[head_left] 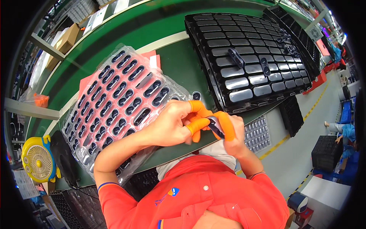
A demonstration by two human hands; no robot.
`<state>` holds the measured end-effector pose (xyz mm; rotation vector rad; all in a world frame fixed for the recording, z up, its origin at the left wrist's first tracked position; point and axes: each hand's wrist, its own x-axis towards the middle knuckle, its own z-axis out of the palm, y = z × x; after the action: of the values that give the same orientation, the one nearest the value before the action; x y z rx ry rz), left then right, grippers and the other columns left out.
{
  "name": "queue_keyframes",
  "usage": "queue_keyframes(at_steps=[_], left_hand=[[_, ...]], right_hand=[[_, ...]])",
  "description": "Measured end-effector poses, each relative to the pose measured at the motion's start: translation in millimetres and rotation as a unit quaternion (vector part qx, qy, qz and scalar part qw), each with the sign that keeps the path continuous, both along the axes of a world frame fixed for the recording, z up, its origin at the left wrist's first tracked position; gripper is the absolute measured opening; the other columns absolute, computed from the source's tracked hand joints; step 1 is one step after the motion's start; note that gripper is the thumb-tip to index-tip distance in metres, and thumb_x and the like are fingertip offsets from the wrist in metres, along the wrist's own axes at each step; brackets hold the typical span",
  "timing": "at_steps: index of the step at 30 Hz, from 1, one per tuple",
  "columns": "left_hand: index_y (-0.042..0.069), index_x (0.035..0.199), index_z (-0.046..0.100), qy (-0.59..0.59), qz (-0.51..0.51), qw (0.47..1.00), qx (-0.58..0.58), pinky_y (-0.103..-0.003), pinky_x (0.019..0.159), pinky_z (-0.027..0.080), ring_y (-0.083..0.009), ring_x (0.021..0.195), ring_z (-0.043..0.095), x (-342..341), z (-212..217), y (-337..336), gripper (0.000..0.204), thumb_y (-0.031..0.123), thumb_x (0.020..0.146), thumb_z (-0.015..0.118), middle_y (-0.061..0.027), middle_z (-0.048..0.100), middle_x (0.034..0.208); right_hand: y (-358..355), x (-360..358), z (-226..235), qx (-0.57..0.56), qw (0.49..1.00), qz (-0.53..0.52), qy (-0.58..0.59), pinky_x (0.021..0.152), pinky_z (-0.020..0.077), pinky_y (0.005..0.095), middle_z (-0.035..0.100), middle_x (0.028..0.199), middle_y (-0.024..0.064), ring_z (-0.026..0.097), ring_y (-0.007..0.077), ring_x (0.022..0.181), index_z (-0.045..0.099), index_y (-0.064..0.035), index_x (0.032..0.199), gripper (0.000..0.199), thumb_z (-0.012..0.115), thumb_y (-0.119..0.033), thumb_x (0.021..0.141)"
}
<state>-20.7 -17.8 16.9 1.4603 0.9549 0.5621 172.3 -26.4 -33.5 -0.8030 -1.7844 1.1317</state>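
My right hand (pixel 235 133), in orange finger cots, pinches a glossy dark oval plastic part (pixel 216 127) in front of my chest. My left hand (pixel 173 121), also with orange finger cots, is closed, its fingertips meeting the part's left end. Under and beyond my left forearm lies a clear blister tray (pixel 145 90) with rows of similar dark two-ringed parts, a few pockets lacking one. To the right, a black tray (pixel 228 84) of oval pockets carries several loose dark parts, among them one oval part (pixel 236 57) and another (pixel 265 66). A small dark part (pixel 196 95) sits just beyond my fingers.
All this rests on a green bench (pixel 175 57) with a pale rail. A yellow fan (pixel 38 159) stands at the left. More black trays (pixel 293 38) lie at the far right, and a pocketed clear tray (pixel 257 134) is below the bench edge. People work further right.
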Motion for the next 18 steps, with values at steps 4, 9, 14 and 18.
queue_keyframes(at_steps=[4,9,14,18], left_hand=[[-0.007,0.098,0.057,-0.069,0.05,0.988,0.132,-0.022,0.048,0.048,-0.0112,0.049,0.057,8,-18,-9,0.013,-0.002,0.086,0.054,-0.0077,0.059,0.069],[-0.007,0.103,0.056,-0.065,0.012,0.992,0.109,-0.022,0.052,0.05,-0.0121,0.057,0.061,2,-11,4,0.018,-0.002,0.086,0.053,-0.0098,0.06,0.077],[-0.003,0.108,0.056,-0.116,0.081,0.984,0.109,-0.025,0.063,0.051,-0.0157,0.076,0.062,-4,7,7,0.028,0.0,0.08,0.061,-0.0108,0.06,0.093],[0.0,0.113,0.054,0.033,0.055,0.956,0.286,-0.028,0.069,0.05,-0.0197,0.087,0.06,-11,7,-6,0.04,0.003,0.075,0.068,-0.0111,0.058,0.1]], right_hand=[[-2,-11,-13,0.113,0.992,-0.058,-0.006,0.043,0.0311,0.0225,0.046,0.05,0.0033,0.044,0.0138,0.04,0.059,0.002,0.087,0.021,0.041,-0.01,0.084],[4,-5,4,0.043,0.998,-0.035,0.027,0.046,0.0336,0.0227,0.052,0.058,0.0026,0.049,0.0107,0.049,0.058,0.0017,0.095,0.023,0.049,-0.018,0.087],[3,-14,9,-0.093,0.969,-0.052,0.222,0.055,0.0414,0.0222,0.057,0.076,0.0052,0.054,0.0098,0.064,0.055,0.0028,0.105,0.031,0.06,-0.02,0.085],[-1,-22,3,-0.043,0.973,-0.026,0.224,0.061,0.0455,0.0223,0.059,0.086,0.0079,0.056,0.0119,0.069,0.053,0.0041,0.109,0.035,0.065,-0.011,0.08]])
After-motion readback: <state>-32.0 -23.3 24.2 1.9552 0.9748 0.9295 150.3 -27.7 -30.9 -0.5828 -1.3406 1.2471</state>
